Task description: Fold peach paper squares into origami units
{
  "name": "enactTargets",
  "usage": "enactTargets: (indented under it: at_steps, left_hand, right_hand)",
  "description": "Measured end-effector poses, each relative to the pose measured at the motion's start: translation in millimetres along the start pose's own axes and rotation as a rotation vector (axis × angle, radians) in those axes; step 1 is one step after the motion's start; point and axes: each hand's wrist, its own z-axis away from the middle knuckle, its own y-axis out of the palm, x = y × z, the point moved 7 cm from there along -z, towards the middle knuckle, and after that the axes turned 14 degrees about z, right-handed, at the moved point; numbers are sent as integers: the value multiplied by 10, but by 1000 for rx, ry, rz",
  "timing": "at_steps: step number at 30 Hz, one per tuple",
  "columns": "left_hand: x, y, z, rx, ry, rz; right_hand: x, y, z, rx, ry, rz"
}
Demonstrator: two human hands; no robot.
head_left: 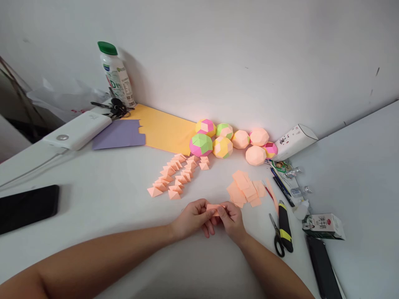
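My left hand [192,216] and my right hand [231,220] meet low in the middle of the white table, both pinching a small peach paper piece [214,207] between their fingertips. Just beyond them, to the right, lies a loose pile of flat peach paper squares [245,189]. To the left of that pile, several folded peach paper units [176,176] lie in rows. Several paper balls [222,143], some pink, green and yellow, some plain peach, sit against the wall behind.
Scissors [276,234], a utility knife [285,224] and pens [282,187] lie to the right, with a small carton [324,226] and a dark case [322,268]. A black phone [26,207], white power bank [77,131], bottle [116,74], keys [115,109] and orange [168,128] and purple paper sheets [120,135] lie left.
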Motion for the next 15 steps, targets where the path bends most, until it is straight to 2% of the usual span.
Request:
enactTargets:
  at_steps: [15]
  left_hand:
    - [28,15,-3,19,-33,-42]
  right_hand:
    - [8,-1,1,-1,-22,-9]
